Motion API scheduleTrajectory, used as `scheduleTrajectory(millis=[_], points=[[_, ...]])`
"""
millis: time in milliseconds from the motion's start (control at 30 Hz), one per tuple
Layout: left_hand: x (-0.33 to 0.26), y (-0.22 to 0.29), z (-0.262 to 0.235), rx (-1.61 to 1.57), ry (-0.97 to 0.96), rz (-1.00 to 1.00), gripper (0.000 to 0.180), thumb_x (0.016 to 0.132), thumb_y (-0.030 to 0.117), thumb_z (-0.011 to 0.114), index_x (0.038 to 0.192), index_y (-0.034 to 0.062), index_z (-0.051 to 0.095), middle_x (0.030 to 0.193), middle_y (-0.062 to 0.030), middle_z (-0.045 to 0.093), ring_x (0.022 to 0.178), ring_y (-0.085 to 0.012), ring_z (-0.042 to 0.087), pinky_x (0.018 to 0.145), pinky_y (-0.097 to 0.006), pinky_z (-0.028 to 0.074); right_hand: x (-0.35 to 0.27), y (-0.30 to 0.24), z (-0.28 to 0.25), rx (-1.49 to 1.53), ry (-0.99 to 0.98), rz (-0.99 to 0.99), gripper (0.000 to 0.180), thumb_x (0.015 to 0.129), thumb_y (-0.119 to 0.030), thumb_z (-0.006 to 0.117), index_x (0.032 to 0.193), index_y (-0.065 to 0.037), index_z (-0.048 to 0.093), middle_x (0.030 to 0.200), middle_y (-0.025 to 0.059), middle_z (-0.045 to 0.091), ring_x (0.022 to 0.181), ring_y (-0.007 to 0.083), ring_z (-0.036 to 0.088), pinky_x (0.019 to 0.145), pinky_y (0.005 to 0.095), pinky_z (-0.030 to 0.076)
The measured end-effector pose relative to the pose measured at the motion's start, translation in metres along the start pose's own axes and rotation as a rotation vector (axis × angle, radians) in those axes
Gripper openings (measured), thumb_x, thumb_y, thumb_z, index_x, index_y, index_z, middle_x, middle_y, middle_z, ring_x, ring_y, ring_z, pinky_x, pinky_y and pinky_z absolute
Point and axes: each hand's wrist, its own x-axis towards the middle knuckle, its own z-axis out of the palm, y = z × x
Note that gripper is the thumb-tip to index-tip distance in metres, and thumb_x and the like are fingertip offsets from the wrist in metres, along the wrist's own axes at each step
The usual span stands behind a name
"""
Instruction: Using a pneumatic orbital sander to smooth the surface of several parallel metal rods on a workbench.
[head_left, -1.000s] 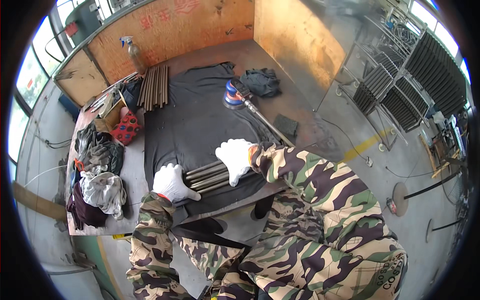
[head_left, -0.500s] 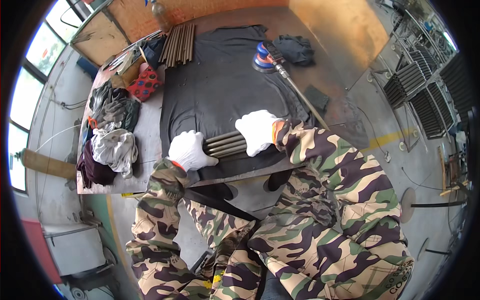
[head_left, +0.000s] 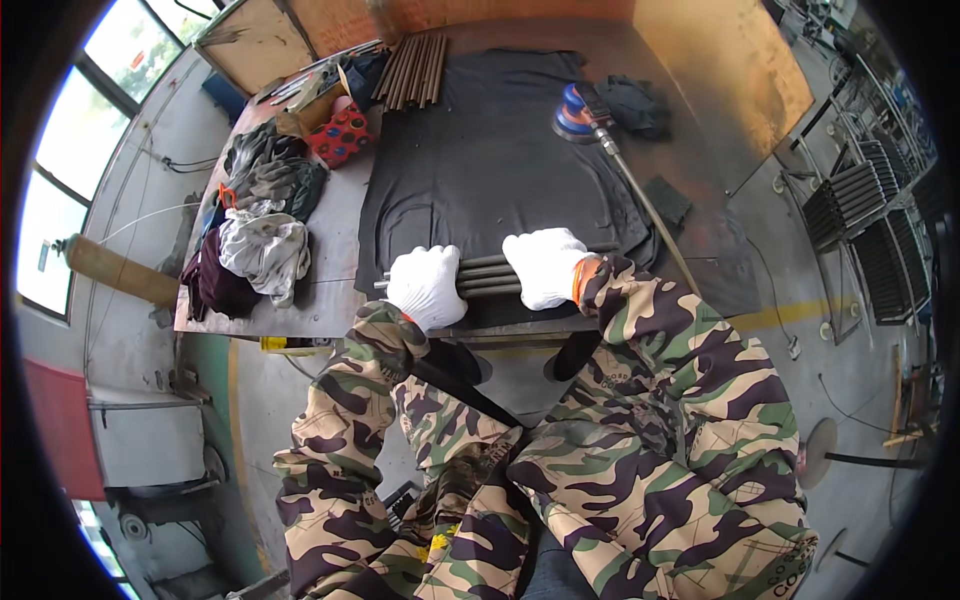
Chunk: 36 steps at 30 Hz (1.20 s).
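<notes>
Under both palms: small bundle of metal rods [head_left: 485, 275] at near desk [head_left: 340, 285] edge. My left hand [head_left: 427, 286] clamps one end, right hand [head_left: 545, 267] other. Second rod stack [head_left: 412, 70] far beyond fingertips, untouched; sander [head_left: 578, 110] idle beyond right hand.

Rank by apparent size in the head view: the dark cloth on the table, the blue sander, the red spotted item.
1. dark cloth, by far largest.
2. red spotted item.
3. blue sander; the last two look close, so that order is unsure.
</notes>
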Motion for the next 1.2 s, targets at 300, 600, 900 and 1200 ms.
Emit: scheduleTrajectory(millis=[300,600,900,1200], points=[[-0.028,0.026,-0.001,0.005,-0.013,0.089,0.039,0.075,0.022,0.082,0.107,0.0081,0.065,0.100,-0.0156,0.073,0.097,-0.0373,0.074,0.084,-0.051,0.058,-0.052,-0.005,0.000,0.024,0.086,-0.080,0.040,0.077,-0.013,0.077,0.113,0.001,0.065,0.099,0.0215,0.078,0.094,0.0398,0.079,0.082,0.0486,0.063],[0.014,0.027,-0.158,0.399,0.855,0.667,0.032,0.080,0.011,0.068,0.110,0.0013,0.070,0.098,-0.0125,0.063,0.092,-0.0329,0.062,0.097,-0.056,0.054,-0.070,-0.004,-0.060,0.331,0.522,0.007,0.041,0.080,-0.017,0.078,0.114,-0.004,0.058,0.100,0.0228,0.075,0.099,0.0433,0.075,0.089,0.0519,0.059],[0.014,-0.019,-0.022,-0.116,0.518,0.124,0.088,0.080,0.030,0.088,0.155,0.0014,0.051,0.161,-0.0294,0.046,0.151,-0.0501,0.040,0.129,-0.061,0.028,-0.001,0.046,-0.049,1.014,0.980,-0.209,0.029,0.084,0.000,0.080,0.110,-0.004,0.066,0.096,0.0031,0.073,0.086,0.0124,0.070,0.079,0.0310,0.058],[-0.043,-0.025,0.009,-0.140,0.375,0.084,0.087,0.085,0.037,0.082,0.156,-0.0022,0.050,0.158,-0.0311,0.048,0.149,-0.0536,0.038,0.127,-0.061,0.029,-0.004,0.045,0.008,1.405,1.030,-0.124,0.037,0.085,0.013,0.076,0.118,-0.002,0.068,0.100,0.0059,0.075,0.092,0.0150,0.073,0.082,0.0307,0.061]])
